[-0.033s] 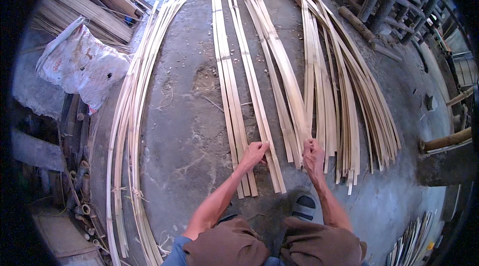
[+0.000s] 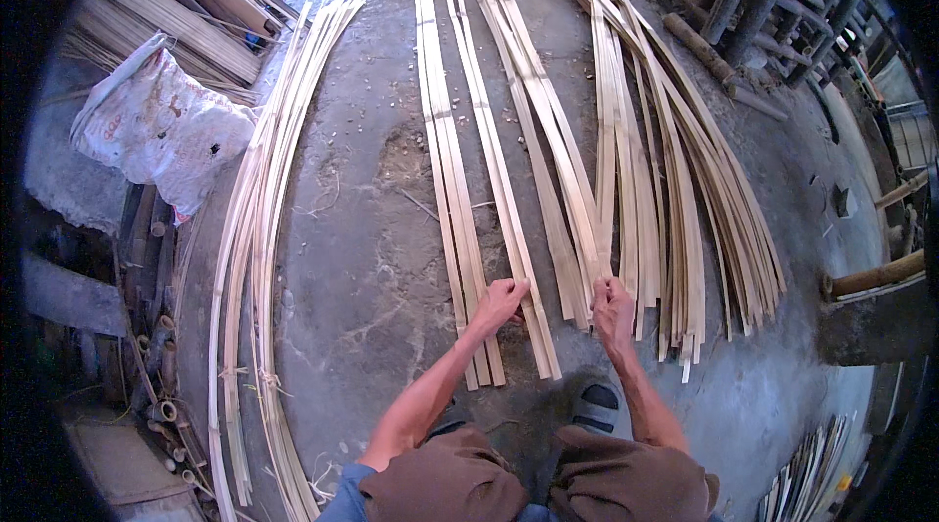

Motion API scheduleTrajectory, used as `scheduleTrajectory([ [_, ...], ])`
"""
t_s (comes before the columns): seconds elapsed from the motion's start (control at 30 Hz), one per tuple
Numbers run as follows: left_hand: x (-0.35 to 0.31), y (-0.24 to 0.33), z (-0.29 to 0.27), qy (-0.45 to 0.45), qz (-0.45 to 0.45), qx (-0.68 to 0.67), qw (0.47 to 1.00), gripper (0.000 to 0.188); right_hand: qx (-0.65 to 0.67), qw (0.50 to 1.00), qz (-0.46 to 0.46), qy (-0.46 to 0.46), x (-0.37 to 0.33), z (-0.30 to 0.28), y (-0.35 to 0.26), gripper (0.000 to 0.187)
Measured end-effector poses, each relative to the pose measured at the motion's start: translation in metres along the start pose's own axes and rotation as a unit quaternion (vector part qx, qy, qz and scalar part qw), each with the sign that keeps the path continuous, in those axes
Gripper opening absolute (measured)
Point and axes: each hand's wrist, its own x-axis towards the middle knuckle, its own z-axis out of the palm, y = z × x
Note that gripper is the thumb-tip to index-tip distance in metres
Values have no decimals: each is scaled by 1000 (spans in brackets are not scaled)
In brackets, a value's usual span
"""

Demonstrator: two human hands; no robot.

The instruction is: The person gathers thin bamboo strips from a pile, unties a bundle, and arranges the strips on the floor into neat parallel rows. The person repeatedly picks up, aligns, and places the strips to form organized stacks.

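Long pale bamboo strips lie side by side on the floor, running away from me. My left hand (image 2: 501,305) is closed at the near part of a narrow pair of bamboo strips (image 2: 499,184), thumb and fingers pinched on its edge. To its left lies another flat group of strips (image 2: 445,145). My right hand (image 2: 613,307) is closed around the near end of a bamboo strip (image 2: 562,136) in the group to the right; its fingertips partly hide that end. Behind and right of this hand, thicker bundles of strips (image 2: 699,170) fan out and cross at their far ends.
More tied strips (image 2: 269,189) lie along the left, beside a white sack (image 2: 161,121) and stacked bamboo pieces (image 2: 168,411). Dark bamboo frames (image 2: 768,8) stand at the far right. A bundle of thin slats (image 2: 807,473) is at lower right. My sandalled foot (image 2: 597,407) is near the strip ends.
My right hand has shifted very slightly downward. The strips it holds now show a narrow gap between them where they overlapped before. My left hand looks unmoved.
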Motion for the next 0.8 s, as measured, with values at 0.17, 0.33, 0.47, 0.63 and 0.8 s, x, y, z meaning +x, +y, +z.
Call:
scheduleTrajectory([
  [0.17,6,-14,4,62,91,140,984,46,65,997,-11,34,-31,5,-7,29],
  [0.33,4,-10,0,8,10,41,999,49,63,998,-29,10,-49,8,-9,29],
  [0.47,-15,-4,-10,-5,-6,150,989,46,56,994,-88,20,-63,10,-17,29],
  [0.63,-20,-6,-28,266,234,304,884,29,57,994,-96,8,-71,35,-15,30],
  [0.8,-18,-17,-53,277,274,420,820,48,58,994,-11,-94,-67,62,-27,35],
])
